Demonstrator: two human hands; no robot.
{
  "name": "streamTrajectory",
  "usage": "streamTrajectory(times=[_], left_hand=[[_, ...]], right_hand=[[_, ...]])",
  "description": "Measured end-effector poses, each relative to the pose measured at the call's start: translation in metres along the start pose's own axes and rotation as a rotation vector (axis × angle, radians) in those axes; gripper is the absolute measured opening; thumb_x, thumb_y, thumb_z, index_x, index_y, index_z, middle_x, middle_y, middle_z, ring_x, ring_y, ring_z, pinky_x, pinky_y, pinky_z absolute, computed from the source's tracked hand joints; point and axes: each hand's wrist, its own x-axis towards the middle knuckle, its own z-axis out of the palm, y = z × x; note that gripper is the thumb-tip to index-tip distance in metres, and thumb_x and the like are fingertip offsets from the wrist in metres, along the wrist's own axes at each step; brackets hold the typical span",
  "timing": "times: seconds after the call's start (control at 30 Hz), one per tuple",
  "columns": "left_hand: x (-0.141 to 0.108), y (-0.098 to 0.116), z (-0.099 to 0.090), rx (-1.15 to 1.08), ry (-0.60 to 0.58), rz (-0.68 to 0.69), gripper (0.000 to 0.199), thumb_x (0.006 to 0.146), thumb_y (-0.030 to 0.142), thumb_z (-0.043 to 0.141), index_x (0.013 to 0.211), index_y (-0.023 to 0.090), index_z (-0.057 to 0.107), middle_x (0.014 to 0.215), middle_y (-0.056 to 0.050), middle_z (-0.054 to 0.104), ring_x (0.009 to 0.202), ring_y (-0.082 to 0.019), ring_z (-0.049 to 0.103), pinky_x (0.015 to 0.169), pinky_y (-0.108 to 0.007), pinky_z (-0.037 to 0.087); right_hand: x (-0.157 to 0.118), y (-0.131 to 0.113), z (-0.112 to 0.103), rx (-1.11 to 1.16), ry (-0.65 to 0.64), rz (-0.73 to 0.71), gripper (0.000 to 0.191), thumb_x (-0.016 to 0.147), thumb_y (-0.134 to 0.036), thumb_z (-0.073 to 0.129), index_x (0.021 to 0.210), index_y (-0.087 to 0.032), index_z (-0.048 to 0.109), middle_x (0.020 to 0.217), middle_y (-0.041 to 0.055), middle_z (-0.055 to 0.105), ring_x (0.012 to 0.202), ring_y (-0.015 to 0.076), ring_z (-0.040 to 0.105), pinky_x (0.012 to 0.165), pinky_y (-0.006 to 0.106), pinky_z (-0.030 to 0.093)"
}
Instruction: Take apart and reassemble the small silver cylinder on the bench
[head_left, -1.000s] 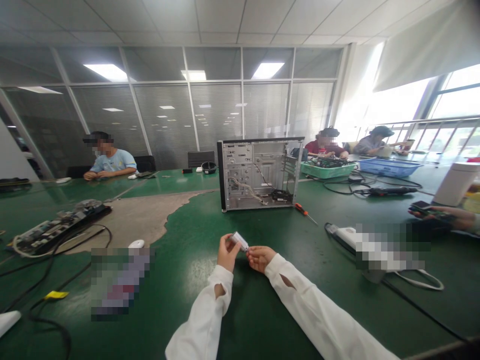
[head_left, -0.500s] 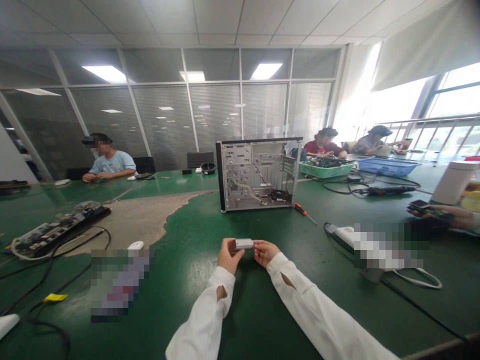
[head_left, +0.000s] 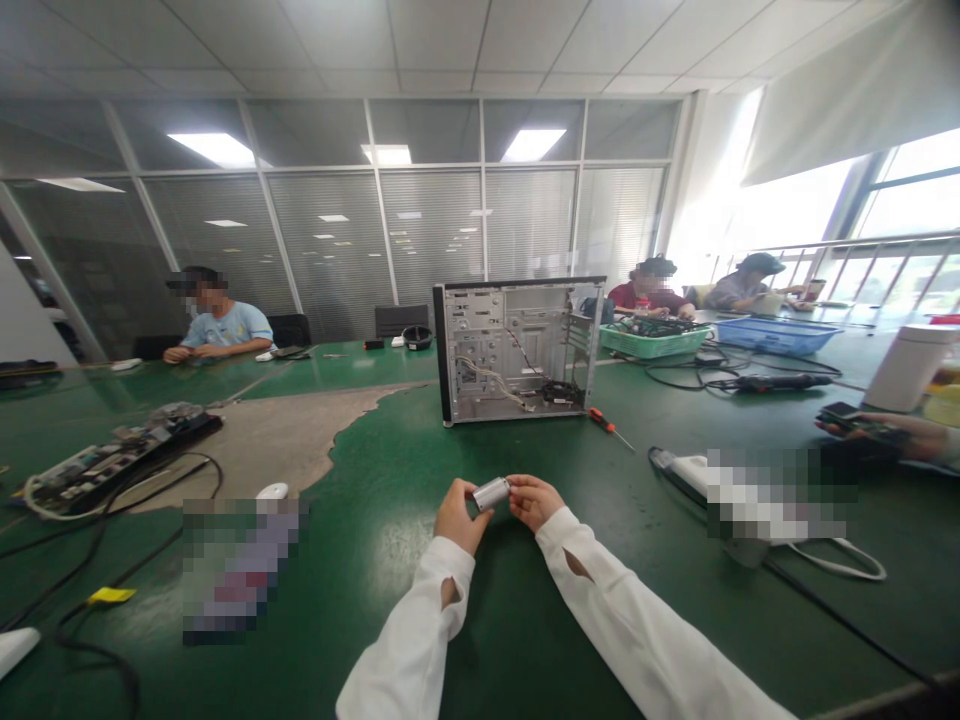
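A small silver metal block [head_left: 492,493], rounded at its edges, is held between my two hands above the green table; its exact kind is too small to make out. My left hand [head_left: 459,515] grips its left end between thumb and fingers. At the other end, the fingertips of my right hand [head_left: 535,502] pinch the block's right end. Beyond my hands stands an open computer case [head_left: 517,350], its side panel off, with loose cables and metal bays showing inside. Beside the case's lower right corner lies a screwdriver [head_left: 602,420] with an orange and black handle.
Power strips [head_left: 135,445] and cables lie at left, near a blurred-out object [head_left: 247,570]. At right are a white power strip [head_left: 697,475], a green basket [head_left: 656,342], a blue basket [head_left: 780,335] and another person's hand [head_left: 919,437]. Several people sit around the table.
The silver block has turned in my hands, its right end now tilted up and more of its broad face showing. My hands stay in nearly the same place.
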Motion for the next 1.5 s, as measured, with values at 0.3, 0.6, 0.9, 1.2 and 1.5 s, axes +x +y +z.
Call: streamTrajectory(times=[0.3, 0.6, 0.9, 1.2, 1.5], left_hand=[[0.003, -0.009, -0.002, 0.084, 0.038, 0.004, 0.027, 0.052, 0.011, 0.061, 0.074, 0.019, 0.047, 0.076, 0.001, 0.054, 0.076, -0.016, 0.051, 0.069, -0.029, 0.039], [0.004, -0.013, -0.001, 0.067, -0.019, 0.013, 0.024, 0.050, 0.016, 0.066, 0.070, 0.019, 0.052, 0.077, 0.001, 0.053, 0.079, -0.017, 0.051, 0.073, -0.031, 0.038], [0.005, -0.018, -0.001, 0.144, -0.254, -0.011, 0.041, 0.044, 0.029, 0.071, 0.082, 0.023, 0.060, 0.089, -0.002, 0.059, 0.089, -0.023, 0.050, 0.077, -0.035, 0.036], [0.001, -0.011, -0.002, 0.154, -0.261, -0.035, 0.049, 0.047, 0.031, 0.069, 0.093, 0.024, 0.055, 0.098, -0.005, 0.058, 0.098, -0.028, 0.047, 0.081, -0.040, 0.032], [0.002, -0.015, 0.005, -0.027, -0.165, 0.004, 0.033, 0.052, 0.027, 0.066, 0.081, 0.020, 0.051, 0.083, 0.000, 0.057, 0.080, -0.017, 0.051, 0.071, -0.028, 0.037]], right_hand=[[-0.009, 0.002, 0.017, -0.078, -0.049, -0.177, 0.030, 0.043, -0.015, 0.073, 0.070, -0.017, 0.060, 0.059, -0.0034, 0.055, 0.052, 0.0090, 0.051, 0.051, 0.025, 0.041], [-0.026, -0.002, 0.029, -0.459, -0.169, -0.392, 0.028, 0.056, -0.016, 0.065, 0.084, -0.018, 0.062, 0.071, 0.0006, 0.057, 0.067, 0.0120, 0.052, 0.062, 0.026, 0.041], [-0.018, 0.000, 0.027, -0.225, -0.159, -0.327, 0.042, 0.049, -0.016, 0.068, 0.090, -0.019, 0.058, 0.064, -0.0027, 0.056, 0.055, 0.0093, 0.051, 0.054, 0.025, 0.040], [-0.002, 0.004, -0.001, -0.184, 0.154, -0.150, 0.026, 0.051, -0.015, 0.062, 0.076, -0.017, 0.056, 0.060, -0.0039, 0.055, 0.045, 0.0056, 0.049, 0.043, 0.020, 0.038], [-0.009, 0.001, 0.011, -0.449, 0.078, -0.308, 0.026, 0.055, -0.027, 0.064, 0.079, -0.016, 0.061, 0.063, -0.0016, 0.055, 0.054, 0.0087, 0.050, 0.043, 0.019, 0.038]])
